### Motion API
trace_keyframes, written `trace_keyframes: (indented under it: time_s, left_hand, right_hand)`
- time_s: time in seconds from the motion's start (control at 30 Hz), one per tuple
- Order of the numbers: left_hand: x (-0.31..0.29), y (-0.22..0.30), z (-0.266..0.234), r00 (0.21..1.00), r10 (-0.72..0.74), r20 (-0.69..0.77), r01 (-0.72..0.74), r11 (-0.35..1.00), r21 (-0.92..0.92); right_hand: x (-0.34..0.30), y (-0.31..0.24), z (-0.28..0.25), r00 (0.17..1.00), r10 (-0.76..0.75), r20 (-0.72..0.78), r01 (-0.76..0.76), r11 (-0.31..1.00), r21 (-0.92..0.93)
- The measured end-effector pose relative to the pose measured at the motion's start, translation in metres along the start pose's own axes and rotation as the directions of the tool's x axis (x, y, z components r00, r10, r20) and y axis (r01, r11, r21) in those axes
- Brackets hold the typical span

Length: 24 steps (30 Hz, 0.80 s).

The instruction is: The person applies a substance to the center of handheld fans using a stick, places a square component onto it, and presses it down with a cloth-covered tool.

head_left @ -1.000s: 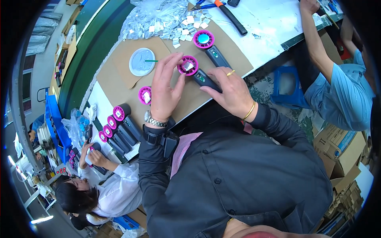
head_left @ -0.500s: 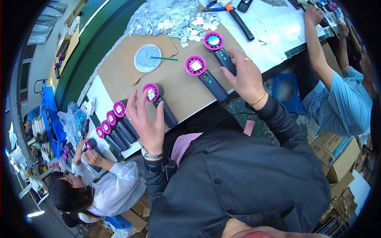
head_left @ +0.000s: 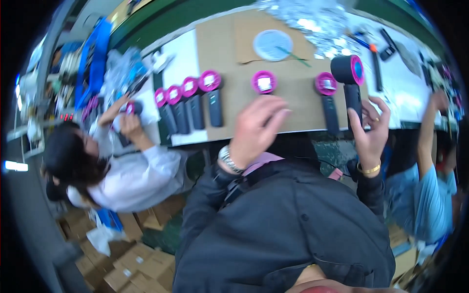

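Dark-grey plastic could be let slip near the edge of the counter (head_left: 403, 110), it is judged, because the raised device (head_left: 351, 90) is borne by its handle alone, with its bulkier head uppermost; by a careless swing leftward, the neighbouring device (head_left: 330, 115), lying just beside it, could be struck. That handle is gripped by the right hand (head_left: 370, 128) between thumb and bent fingers, the wrist being brought up from below and the pink-rimmed face turned rightward. The left hand (head_left: 258, 128) is held with fingers together and loosely curved, the thumb slightly apart; whether the middle device (head_left: 264, 82), its handle hidden by that hand, is touched or held cannot be told. Farther off, a green stick (head_left: 294, 56) is laid across the rim of a round dish (head_left: 255, 46) and could be caught in passing, since its end juts out.
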<state>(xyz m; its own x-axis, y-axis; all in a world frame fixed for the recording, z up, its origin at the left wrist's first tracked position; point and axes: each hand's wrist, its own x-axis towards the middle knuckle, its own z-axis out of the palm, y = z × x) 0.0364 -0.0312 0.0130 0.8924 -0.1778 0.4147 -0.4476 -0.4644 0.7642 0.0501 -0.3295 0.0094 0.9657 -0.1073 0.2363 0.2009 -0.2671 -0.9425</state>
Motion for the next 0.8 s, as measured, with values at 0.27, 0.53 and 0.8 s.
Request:
trace_keyframes:
  time_s: [0.27,0.53,0.8]
  left_hand:
    - [-0.024,0.005,-0.003,0.949,-0.284,0.14,0.306,0.712,-0.632]
    - [-0.031,-0.029,-0.124,0.735,-0.598,-0.321,0.336,0.732,-0.593]
    - [-0.023,-0.145,-0.242,0.615,-0.624,-0.483,0.445,0.78,-0.44]
  right_hand:
    - [-0.022,-0.046,0.102,0.82,-0.372,0.434,0.438,0.897,-0.058]
    - [-0.005,-0.054,0.108,0.738,-0.514,0.438,0.597,0.799,-0.067]
    - [-0.005,-0.011,0.058,0.92,-0.295,0.26,0.373,0.863,-0.34]
